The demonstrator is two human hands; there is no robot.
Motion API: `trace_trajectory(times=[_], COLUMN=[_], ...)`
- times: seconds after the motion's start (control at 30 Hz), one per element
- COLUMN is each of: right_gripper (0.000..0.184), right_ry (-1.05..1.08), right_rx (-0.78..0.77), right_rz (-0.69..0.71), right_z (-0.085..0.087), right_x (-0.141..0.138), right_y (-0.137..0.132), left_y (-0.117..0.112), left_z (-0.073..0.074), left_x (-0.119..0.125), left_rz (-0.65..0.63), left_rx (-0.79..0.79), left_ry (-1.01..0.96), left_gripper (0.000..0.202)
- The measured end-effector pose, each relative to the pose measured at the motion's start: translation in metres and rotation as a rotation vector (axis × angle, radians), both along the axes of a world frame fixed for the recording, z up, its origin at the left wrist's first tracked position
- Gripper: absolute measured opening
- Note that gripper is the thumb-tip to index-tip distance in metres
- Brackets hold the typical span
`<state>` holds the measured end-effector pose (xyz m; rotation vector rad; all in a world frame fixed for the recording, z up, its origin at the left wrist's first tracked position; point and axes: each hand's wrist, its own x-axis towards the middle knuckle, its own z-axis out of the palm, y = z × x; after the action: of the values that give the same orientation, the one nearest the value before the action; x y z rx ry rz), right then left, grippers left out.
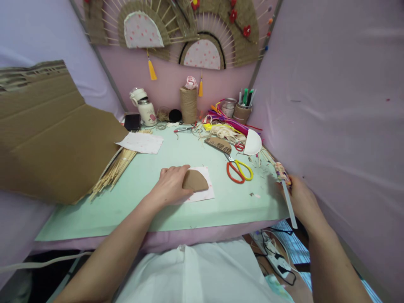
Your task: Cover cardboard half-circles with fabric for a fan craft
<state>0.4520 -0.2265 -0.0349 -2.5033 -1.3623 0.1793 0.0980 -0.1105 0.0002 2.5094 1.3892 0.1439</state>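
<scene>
My left hand point(172, 185) rests flat on a brown fan-shaped cardboard piece point(196, 181), fingers stretched over its left edge. The cardboard lies on a white dotted fabric square point(206, 194) on the mint green mat point(151, 210). My right hand point(301, 198) is at the mat's right edge, closed around a glue gun point(282, 171) with a clear glue stick point(289, 206) sticking out toward me.
Red and yellow scissors point(239, 170) lie right of the fabric. A bundle of bamboo sticks point(115, 170) and a big cardboard sheet point(47, 134) fill the left. Twine spool point(188, 104), pen cup point(243, 110), pipe cleaners point(225, 122) and a white half-disc point(252, 143) crowd the back right.
</scene>
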Motion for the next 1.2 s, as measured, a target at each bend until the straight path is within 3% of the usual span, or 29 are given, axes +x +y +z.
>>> trace_trajectory(times=[1.2], right_gripper=[0.032], right_ry=[0.024], right_rx=[-0.039], right_rz=[-0.025], right_z=[0.0010], right_x=[-0.0077], right_y=[0.0006], left_y=[-0.0032], left_z=[0.0018], left_x=[0.0004], left_rz=[0.013], left_rx=[-0.023], left_ry=[0.035], left_gripper=[0.068])
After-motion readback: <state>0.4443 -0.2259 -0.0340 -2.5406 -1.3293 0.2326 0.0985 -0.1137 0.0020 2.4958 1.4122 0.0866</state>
